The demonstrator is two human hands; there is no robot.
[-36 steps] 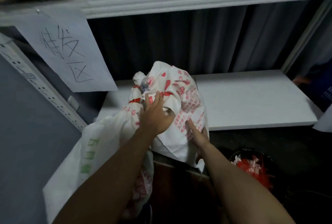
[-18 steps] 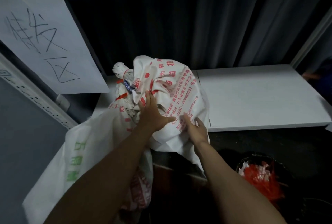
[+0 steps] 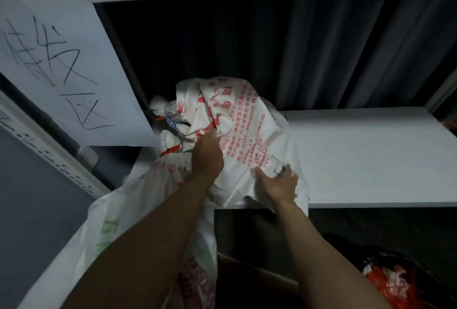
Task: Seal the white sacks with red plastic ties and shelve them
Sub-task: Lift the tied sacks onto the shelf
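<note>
A white sack with red print lies on the left end of the white shelf. My left hand presses flat on the sack's middle, fingers pointing away from me. My right hand lies open on the sack's near right corner at the shelf's front edge. Behind and to the left are tied sack necks, each wrapped by a red plastic tie. A further white sack with green print hangs off the shelf's left front under my left forearm.
A paper sheet with handwritten characters hangs at the left on the perforated shelf upright. A dark curtain backs the shelf. Below right, a dark bin holds red ties. A brown carton stands below.
Both hands have pushed the printed sack farther back onto the shelf. My right hand moved up from under the sack's edge onto its near corner. The camera has moved closer.
</note>
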